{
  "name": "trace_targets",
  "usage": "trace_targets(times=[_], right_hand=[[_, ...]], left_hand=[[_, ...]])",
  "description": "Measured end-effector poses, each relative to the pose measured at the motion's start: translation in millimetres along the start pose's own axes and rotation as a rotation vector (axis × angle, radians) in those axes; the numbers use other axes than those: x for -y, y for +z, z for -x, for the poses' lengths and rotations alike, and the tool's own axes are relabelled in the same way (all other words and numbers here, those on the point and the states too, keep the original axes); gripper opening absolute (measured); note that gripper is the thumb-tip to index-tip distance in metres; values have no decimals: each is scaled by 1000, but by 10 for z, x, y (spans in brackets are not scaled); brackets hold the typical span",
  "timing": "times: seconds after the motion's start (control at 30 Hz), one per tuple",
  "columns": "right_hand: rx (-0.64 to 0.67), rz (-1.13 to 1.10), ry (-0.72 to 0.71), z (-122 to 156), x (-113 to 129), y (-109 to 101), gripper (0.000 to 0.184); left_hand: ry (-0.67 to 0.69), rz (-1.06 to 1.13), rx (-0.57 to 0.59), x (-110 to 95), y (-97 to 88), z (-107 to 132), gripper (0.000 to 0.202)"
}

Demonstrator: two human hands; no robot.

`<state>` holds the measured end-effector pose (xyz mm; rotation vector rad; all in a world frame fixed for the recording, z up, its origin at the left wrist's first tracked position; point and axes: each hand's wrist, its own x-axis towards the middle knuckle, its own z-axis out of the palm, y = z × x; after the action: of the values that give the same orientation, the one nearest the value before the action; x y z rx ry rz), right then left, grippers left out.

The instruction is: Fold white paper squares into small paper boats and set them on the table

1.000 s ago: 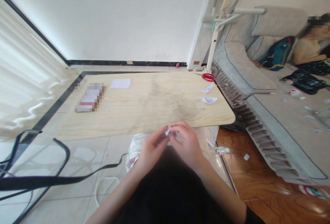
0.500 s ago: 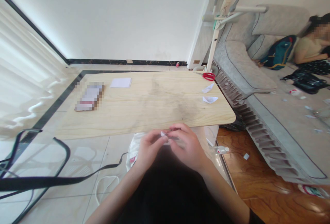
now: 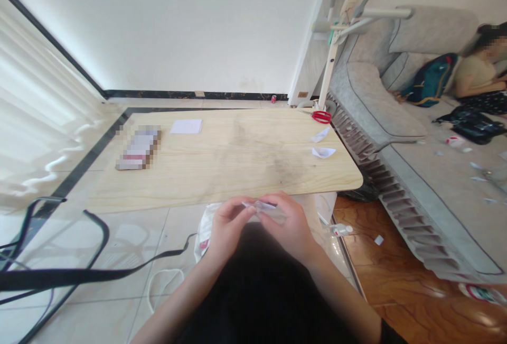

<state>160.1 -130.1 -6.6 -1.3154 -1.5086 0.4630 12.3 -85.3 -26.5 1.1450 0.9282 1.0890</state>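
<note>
- The little white paper (image 3: pixel 264 205) is thin and folded, with a pointy end. It looks pale and a bit shiny.
- It is up in the air between the two hands, by the near edge of the table (image 3: pixel 217 167), close to the black shirt (image 3: pixel 269 280).
- The left hand (image 3: pixel 232 223) pinches one end of it with thumb and finger. The right hand (image 3: pixel 288 223) pinches it too, near the other end. The two hands are very close; I cannot tell if their fingertips touch.
- The fingers hide part of the paper, so its whole shape and its folds are hard to see.
- Two more folded papers lie on the table near its right end: a front one (image 3: pixel 324 152) and a back one (image 3: pixel 320 135). Both look open and pointy.
- Just behind them are scissors (image 3: pixel 321 117) with red handles.
- Flat white sheets (image 3: pixel 186 126) lie near the far edge. Next to them is a box-like thing (image 3: pixel 138 148) all in blurry squares, so any words are lost.
- A white bag (image 3: pixel 203 230) has a pink-red mark, partly behind the left hand.
- A bottle (image 3: pixel 341 230) has a red and white label, too small to read.
- A person (image 3: pixel 473 77) on the sofa (image 3: pixel 455 175) is cut off by the picture's edge.
</note>
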Motion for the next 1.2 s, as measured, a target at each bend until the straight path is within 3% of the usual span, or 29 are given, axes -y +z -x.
trace_targets(times=[0.27, 0.63, 0.77, 0.9, 1.07, 1.2], right_hand=[[25, -31, 23, 9, -18, -32, 15], [37, -77, 171, 24, -12, -15, 9], [45, -155, 288, 25, -34, 1, 7], [14, -315, 428, 41, -104, 22, 17], [20, -390, 425, 65, -174, 21, 14], [-6, -328, 403, 66, -184, 0, 13]], left_hand=[[60, -313, 181, -94, -92, -5, 12], [82, -396, 108, -42, -50, 23, 17], [82, -416, 73, -36, -44, 11, 16], [30, -335, 38, -62, -34, 14, 17], [-11, -277, 31, -61, -29, 25, 18], [20, -209, 36, -59, -47, 21, 22]])
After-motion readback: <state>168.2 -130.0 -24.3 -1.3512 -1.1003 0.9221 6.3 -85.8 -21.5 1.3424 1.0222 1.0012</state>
